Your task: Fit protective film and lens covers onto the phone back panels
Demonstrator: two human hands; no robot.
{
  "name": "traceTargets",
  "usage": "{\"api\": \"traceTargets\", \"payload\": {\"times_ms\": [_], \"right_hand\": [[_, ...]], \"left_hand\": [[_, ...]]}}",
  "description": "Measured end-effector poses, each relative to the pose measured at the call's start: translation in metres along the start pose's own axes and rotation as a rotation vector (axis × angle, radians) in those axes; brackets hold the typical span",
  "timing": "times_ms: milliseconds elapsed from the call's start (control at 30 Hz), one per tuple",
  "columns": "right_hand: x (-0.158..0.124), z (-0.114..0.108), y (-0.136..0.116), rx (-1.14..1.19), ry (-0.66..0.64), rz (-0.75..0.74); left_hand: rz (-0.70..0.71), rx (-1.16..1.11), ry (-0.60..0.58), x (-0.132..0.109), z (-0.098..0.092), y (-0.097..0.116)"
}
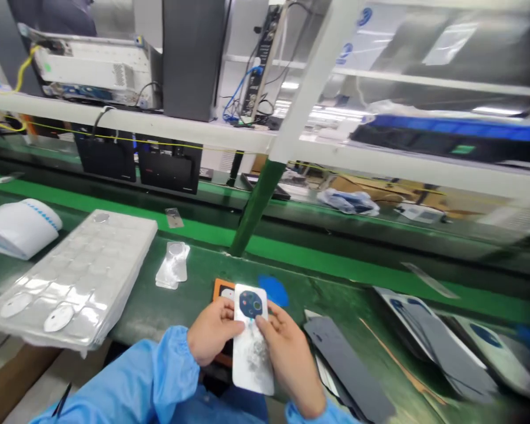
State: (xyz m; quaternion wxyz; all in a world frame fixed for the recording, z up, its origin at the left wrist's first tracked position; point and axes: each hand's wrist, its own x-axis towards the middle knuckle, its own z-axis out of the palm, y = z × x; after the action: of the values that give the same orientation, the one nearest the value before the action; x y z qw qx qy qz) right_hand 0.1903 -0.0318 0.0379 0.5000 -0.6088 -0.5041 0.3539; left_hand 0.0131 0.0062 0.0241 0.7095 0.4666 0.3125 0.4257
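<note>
Both hands are partly closed on one white phone, or the back of one [251, 365]. The left hand [212, 333] pinches its left side, with the thumb on top. The right hand [291, 347] has the other side, and its thumb presses just under the dark round camera part [251, 304]. Holding both sides looks like a way to keep it steady, with its back facing up. There is a dark smudge on the white. I can't tell if it is dirt or a pattern.

Think of the phone as the middle of a clock. At 11 o'clock an orange thing [219, 287] peeks out from behind it. At 1 o'clock lies a flat blue piece [274, 288]. At 4 o'clock is a long grey piece [348, 365], and at 3 o'clock a messy pile [448, 347], perhaps set at the side to leave room.

At 10 o'clock sit some shiny clear pieces [172, 268]. Farther, nearer 9, is a plastic-wrapped tray stack [88, 259], maybe wrapped to keep dust out.

The worktop [143, 297] is green and a bit scuffed. A green and white post [258, 206] stands at 12. Up at 11 are black screens [170, 168] below a white shelf [229, 136], in a bright, busy room.
</note>
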Motion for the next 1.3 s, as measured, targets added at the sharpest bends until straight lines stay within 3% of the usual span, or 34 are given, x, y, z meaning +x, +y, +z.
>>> {"api": "traceTargets", "payload": {"times_ms": [33, 100, 167, 233, 300, 867, 1033, 1300], "right_hand": [[-0.006, 0.018, 0.001, 0.063, -0.012, -0.003], [-0.014, 0.039, 0.004, -0.047, 0.06, -0.146], [-0.016, 0.043, 0.005, -0.299, 0.103, -0.401], [-0.015, 0.04, 0.003, -0.499, 0.031, -0.611], [-0.013, 0.036, 0.0, -0.589, -0.066, -0.707], [-0.009, 0.034, -0.001, -0.749, -0.178, -0.714], [-0.009, 0.033, -0.007, -0.736, -0.24, -0.645], [-0.007, 0.034, -0.008, -0.769, -0.213, -0.68]], "left_hand": [[-0.027, -0.056, 0.002, -0.002, -0.001, 0.0], [-0.058, -0.07, 0.063, -0.006, -0.008, 0.001], [-0.069, -0.022, 0.129, -0.012, -0.018, 0.002], [-0.067, 0.041, 0.12, -0.018, -0.026, 0.004], [-0.054, 0.119, 0.086, -0.023, -0.03, 0.005], [-0.025, 0.378, 0.127, -0.024, -0.024, -0.003], [-0.01, 0.434, 0.129, -0.024, -0.022, -0.001], [0.009, 0.456, 0.141, -0.026, -0.018, 0.002]]}}
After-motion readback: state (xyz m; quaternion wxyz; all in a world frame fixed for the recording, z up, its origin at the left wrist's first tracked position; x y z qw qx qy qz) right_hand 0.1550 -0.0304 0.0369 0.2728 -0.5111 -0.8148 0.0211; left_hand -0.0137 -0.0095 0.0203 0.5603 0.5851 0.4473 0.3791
